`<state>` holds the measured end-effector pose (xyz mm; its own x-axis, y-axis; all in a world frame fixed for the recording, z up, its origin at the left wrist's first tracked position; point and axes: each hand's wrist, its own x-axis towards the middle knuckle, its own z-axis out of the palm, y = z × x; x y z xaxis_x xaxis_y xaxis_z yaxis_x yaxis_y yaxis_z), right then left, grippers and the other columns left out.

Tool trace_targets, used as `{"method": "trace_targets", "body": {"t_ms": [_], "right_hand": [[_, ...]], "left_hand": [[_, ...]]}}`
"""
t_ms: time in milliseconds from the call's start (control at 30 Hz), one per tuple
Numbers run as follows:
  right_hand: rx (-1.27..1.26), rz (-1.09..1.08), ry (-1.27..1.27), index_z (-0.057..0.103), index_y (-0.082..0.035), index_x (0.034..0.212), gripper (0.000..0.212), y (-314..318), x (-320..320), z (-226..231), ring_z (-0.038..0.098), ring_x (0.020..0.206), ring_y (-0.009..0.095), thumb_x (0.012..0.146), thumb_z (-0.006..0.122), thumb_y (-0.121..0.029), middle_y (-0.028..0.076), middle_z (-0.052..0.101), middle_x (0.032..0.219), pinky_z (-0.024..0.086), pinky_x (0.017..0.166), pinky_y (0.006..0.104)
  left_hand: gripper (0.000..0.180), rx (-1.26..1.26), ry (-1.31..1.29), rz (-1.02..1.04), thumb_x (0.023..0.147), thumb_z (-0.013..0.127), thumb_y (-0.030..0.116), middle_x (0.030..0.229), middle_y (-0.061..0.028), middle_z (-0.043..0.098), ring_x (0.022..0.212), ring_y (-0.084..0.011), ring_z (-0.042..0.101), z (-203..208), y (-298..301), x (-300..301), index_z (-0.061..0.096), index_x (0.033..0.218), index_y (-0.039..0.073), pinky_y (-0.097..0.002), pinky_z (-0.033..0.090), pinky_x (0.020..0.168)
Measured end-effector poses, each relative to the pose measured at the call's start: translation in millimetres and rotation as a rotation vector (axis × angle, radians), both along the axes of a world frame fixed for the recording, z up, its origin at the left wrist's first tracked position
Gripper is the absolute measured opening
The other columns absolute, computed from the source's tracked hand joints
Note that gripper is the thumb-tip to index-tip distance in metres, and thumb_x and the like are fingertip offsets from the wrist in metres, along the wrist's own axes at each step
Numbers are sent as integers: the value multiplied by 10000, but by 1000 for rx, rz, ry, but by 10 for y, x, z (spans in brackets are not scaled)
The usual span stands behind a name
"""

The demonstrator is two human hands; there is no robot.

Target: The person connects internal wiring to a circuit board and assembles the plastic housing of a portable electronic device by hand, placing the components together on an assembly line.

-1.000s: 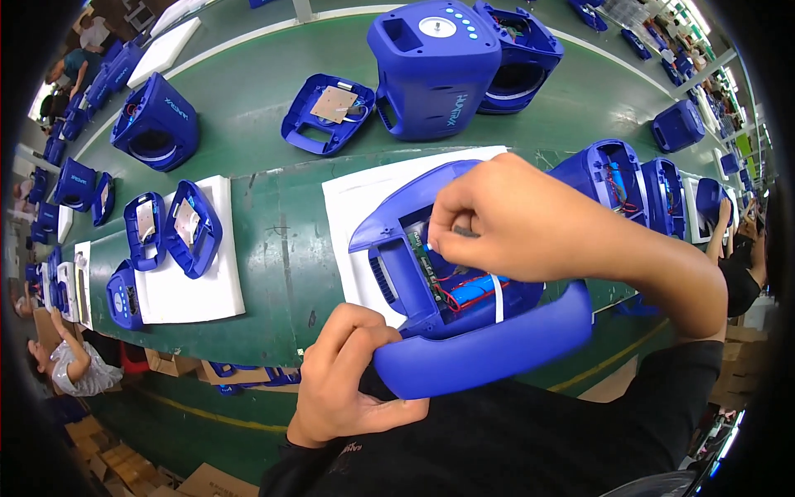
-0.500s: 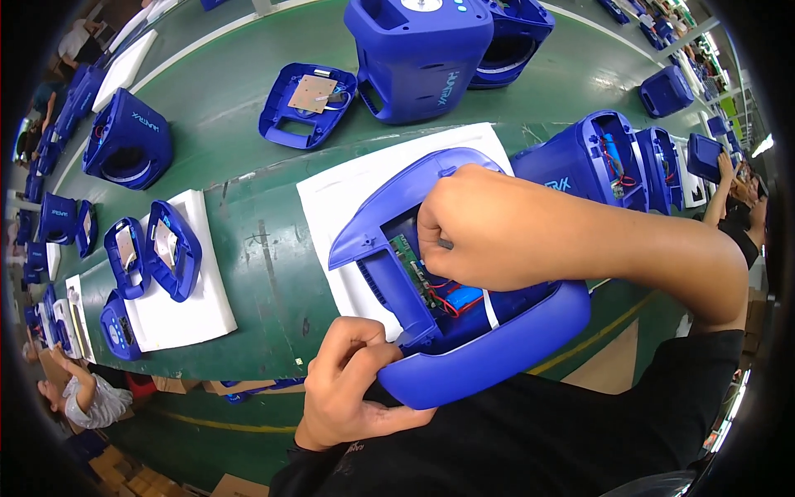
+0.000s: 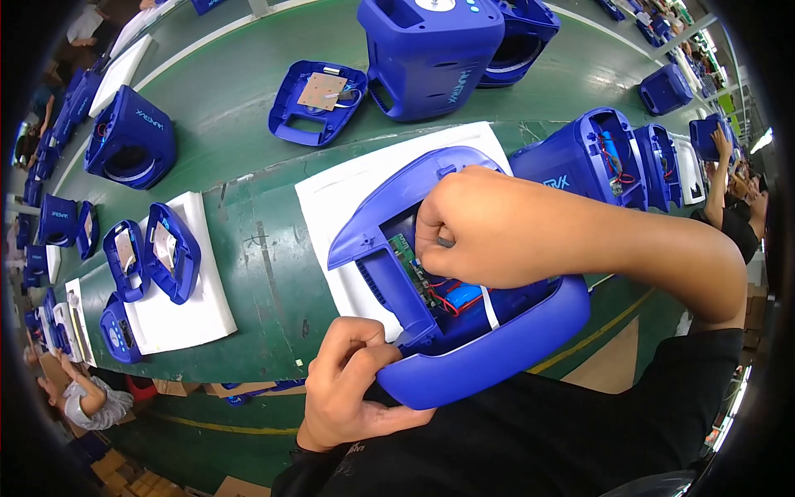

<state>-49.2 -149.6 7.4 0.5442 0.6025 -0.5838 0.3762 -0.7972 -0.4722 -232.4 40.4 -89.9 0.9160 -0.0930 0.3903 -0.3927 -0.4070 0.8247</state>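
Case (image 3: 484, 358) first: found it lying opening-up, partly on the white pad (image 3: 323, 203), circuit board (image 3: 403, 247) and red wires (image 3: 450, 310) bared inside. Gripped its near left corner with the left hand (image 3: 348, 385), thumb beneath, fingers bent over the edge. Clenched the fingers of the right hand (image 3: 472, 228) around a dark bit (image 3: 445, 242) above the opening; could not tell its kind. Judged the red wires most at risk, liable to snag or pull loose from a careless knuckle. Feared also a scratched board from a slip, or a skidding case from a weak left grip. Noted the white strip (image 3: 490, 308) by the blue battery (image 3: 465, 295) as a possible catch for fingers, and the right fist as blocking sight of the board. Saw a tall blue box (image 3: 431, 62) beyond the pad, a loose cover (image 3: 315, 114) to its left, and an unclosed box (image 3: 553, 157) just behind the right forearm (image 3: 629, 225), leaving little room.
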Motion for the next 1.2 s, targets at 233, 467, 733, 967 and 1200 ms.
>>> {"method": "trace_targets", "body": {"t_ms": [233, 467, 733, 967, 1200], "right_hand": [[23, -10, -15, 819, 56, 968, 243, 47, -5, -53, 796, 871, 373, 939, 712, -160, 239, 797, 874, 624, 873, 436], [214, 15, -67, 804, 41, 941, 210, 9, -65, -93, 772, 803, 348, 943, 716, -150, 201, 779, 822, 611, 835, 426], [228, 7, -126, 778, 80, 827, 199, 34, -76, -128, 784, 829, 448, 877, 672, -81, 299, 748, 801, 633, 852, 511], [28, 88, -95, 823, 31, 991, 252, 142, -38, -122, 777, 910, 434, 953, 661, -158, 254, 787, 891, 615, 927, 484], [-2, 110, -113, 818, 30, 1011, 252, 182, -46, -109, 777, 916, 433, 952, 654, -152, 262, 785, 896, 614, 920, 487]], "left_hand": [[475, 19, 9, 8, 625, 1008, 157, 1008, -113, 583, 759, -195, 608, -5, 31, -20, 702, 948, -7, -308, 522, 612], [486, 49, 9, 11, 624, 1012, 156, 1020, -112, 576, 776, -199, 616, 2, 50, -26, 694, 956, -3, -310, 530, 622], [496, 52, 14, 5, 619, 1009, 142, 1034, -117, 569, 807, -208, 621, 4, 81, -16, 689, 969, -5, -313, 541, 639], [500, 51, 42, 22, 611, 1004, 139, 1032, -121, 568, 810, -212, 616, -4, 117, -52, 690, 965, -19, -311, 535, 636], [496, 51, 46, 20, 618, 1005, 147, 1030, -121, 569, 816, -210, 616, -10, 144, -55, 692, 962, -23, -314, 540, 641]]}}
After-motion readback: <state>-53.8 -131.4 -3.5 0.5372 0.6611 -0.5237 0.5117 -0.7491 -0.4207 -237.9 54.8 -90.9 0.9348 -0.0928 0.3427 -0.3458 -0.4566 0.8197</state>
